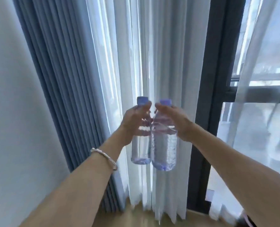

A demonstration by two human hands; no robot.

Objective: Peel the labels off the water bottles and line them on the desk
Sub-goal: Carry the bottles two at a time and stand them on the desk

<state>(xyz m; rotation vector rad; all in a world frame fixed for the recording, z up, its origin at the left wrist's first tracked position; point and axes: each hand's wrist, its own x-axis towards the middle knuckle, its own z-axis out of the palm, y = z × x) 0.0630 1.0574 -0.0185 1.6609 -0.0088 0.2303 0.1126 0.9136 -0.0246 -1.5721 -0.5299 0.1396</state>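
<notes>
I hold two clear water bottles with blue caps up in the air, side by side and touching. My left hand (pixel 134 123) grips the upper part of the left bottle (pixel 140 149), just below its cap. My right hand (pixel 173 120) wraps the shoulder of the right bottle (pixel 164 149) from the right. Both bottles hang upright and look bare, with no label visible on the parts I can see. A silver bracelet (pixel 103 158) sits on my left wrist. No desk is in view.
Behind the bottles hang white sheer curtains (pixel 152 54) and a blue-grey pleated curtain (pixel 57 71) to the left. A dark window frame (pixel 213 79) stands at the right. A white wall (pixel 9 112) fills the left side. Wooden floor (pixel 136 217) shows at the bottom.
</notes>
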